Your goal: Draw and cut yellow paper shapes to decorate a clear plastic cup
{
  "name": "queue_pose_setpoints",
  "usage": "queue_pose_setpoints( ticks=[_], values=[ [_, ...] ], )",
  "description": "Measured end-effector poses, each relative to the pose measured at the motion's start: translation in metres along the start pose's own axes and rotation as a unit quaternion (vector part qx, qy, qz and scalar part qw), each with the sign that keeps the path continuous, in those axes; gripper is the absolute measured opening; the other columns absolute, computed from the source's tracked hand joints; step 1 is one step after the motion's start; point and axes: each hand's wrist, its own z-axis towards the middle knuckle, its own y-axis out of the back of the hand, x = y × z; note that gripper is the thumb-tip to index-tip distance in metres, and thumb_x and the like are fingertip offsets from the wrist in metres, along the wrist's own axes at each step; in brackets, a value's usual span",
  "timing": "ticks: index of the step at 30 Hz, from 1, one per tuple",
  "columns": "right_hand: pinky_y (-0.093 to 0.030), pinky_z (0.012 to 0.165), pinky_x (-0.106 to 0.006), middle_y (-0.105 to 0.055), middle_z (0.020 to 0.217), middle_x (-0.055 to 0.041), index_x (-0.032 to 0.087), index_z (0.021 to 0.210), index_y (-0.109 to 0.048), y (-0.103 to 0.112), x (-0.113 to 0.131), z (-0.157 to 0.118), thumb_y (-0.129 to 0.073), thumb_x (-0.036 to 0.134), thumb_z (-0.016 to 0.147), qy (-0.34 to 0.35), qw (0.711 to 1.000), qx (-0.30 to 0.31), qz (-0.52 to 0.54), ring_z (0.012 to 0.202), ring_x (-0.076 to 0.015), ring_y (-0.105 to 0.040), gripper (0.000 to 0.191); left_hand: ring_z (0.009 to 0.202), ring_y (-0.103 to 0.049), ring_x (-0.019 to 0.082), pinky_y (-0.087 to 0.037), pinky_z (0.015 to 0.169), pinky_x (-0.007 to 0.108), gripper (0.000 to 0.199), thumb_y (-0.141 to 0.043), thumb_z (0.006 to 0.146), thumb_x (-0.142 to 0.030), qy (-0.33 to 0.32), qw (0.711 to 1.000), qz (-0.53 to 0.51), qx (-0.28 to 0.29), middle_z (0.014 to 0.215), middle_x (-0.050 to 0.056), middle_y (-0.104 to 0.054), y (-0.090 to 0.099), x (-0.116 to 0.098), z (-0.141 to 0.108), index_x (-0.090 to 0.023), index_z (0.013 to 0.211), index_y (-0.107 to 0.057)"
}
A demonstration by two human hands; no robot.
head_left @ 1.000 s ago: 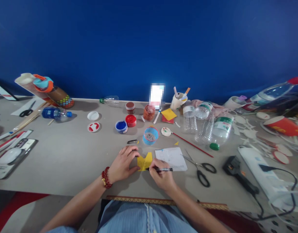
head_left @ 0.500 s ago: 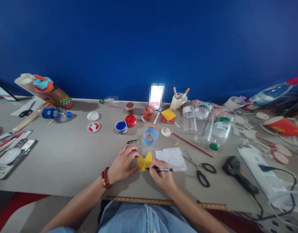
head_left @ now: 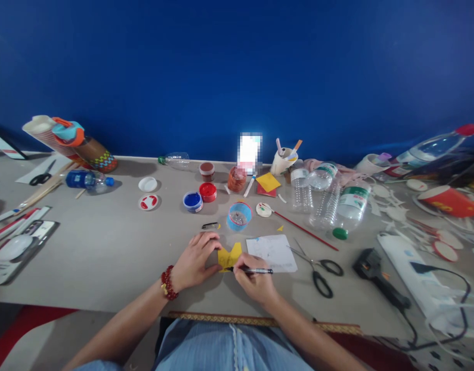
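Note:
A piece of yellow paper [head_left: 229,254] with a notch cut in its top edge lies flat on the table, with dark marks drawn on it. My left hand [head_left: 198,260] rests at the paper's left edge, fingers and thumb spread, steadying it. In my right hand [head_left: 254,281] is a black pen [head_left: 258,270], its tip at the lower part of the yellow paper. A white sheet [head_left: 273,252] with faint drawing lies just beyond my right hand. The pen's cap [head_left: 210,225] sits above my left hand.
A blue-rimmed cup of water [head_left: 239,216], blue paint [head_left: 192,201] and red paint [head_left: 208,191] stand ahead. Scissors [head_left: 322,275], a red paintbrush [head_left: 306,230], a hot glue gun [head_left: 382,281], a power strip [head_left: 410,278] and plastic bottles [head_left: 352,206] are on the right.
My right hand and the pen have shifted slightly left across the yellow paper, and more dark marks show there. My left hand stays in place.

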Motion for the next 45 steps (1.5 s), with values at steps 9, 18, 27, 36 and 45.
queue_pose_setpoints(
  ticks=[9,18,27,36,45],
  values=[
    [-0.031,0.052,-0.022,-0.052,0.056,0.0040,0.020,0.064,-0.053,-0.0024,-0.0049,-0.0012,-0.050,0.013,0.075,0.001,1.000,0.016,-0.014,0.051,-0.0106,-0.046,0.013,0.116,-0.049,0.028,-0.043,0.096,0.044,0.033,-0.065,0.082,-0.033,0.003,1.000,0.002,0.008,0.124,0.009,-0.052,0.0002,0.0003,-0.0002,-0.022,0.111,-0.054],
    [-0.031,0.053,-0.022,-0.055,0.056,0.0036,0.020,0.064,-0.054,-0.0017,-0.0032,-0.0001,-0.050,0.014,0.076,0.005,0.999,0.019,-0.026,0.051,-0.0111,-0.047,0.013,0.117,-0.048,0.029,-0.042,0.097,0.046,0.033,-0.065,0.082,-0.031,0.001,1.000,-0.004,0.009,0.125,0.010,-0.051,-0.0004,-0.0002,-0.0003,-0.023,0.112,-0.052],
    [-0.032,0.052,-0.022,-0.053,0.054,0.0038,0.020,0.063,-0.053,-0.0005,0.0002,0.0016,-0.049,0.015,0.076,0.005,0.999,0.013,-0.029,0.050,-0.0111,-0.046,0.015,0.117,-0.049,0.028,-0.042,0.096,0.045,0.033,-0.065,0.081,-0.030,0.001,1.000,-0.005,0.005,0.124,0.009,-0.052,-0.0014,0.0010,-0.0003,-0.024,0.111,-0.053],
    [-0.032,0.053,-0.022,-0.052,0.055,0.0039,0.020,0.063,-0.052,-0.0013,-0.0031,0.0006,-0.050,0.015,0.077,0.005,1.000,0.013,-0.024,0.052,-0.0112,-0.047,0.015,0.117,-0.048,0.028,-0.042,0.097,0.045,0.033,-0.065,0.082,-0.032,0.004,1.000,-0.003,0.008,0.125,0.009,-0.051,-0.0002,0.0001,-0.0004,-0.024,0.112,-0.053],
    [-0.032,0.052,-0.021,-0.051,0.055,0.0040,0.020,0.063,-0.052,-0.0017,-0.0032,0.0003,-0.050,0.015,0.076,-0.001,1.000,0.007,-0.021,0.050,-0.0109,-0.046,0.014,0.117,-0.048,0.028,-0.042,0.097,0.045,0.033,-0.064,0.082,-0.033,0.001,1.000,0.001,0.011,0.124,0.010,-0.051,-0.0004,0.0000,-0.0003,-0.023,0.112,-0.053]
  ],
)
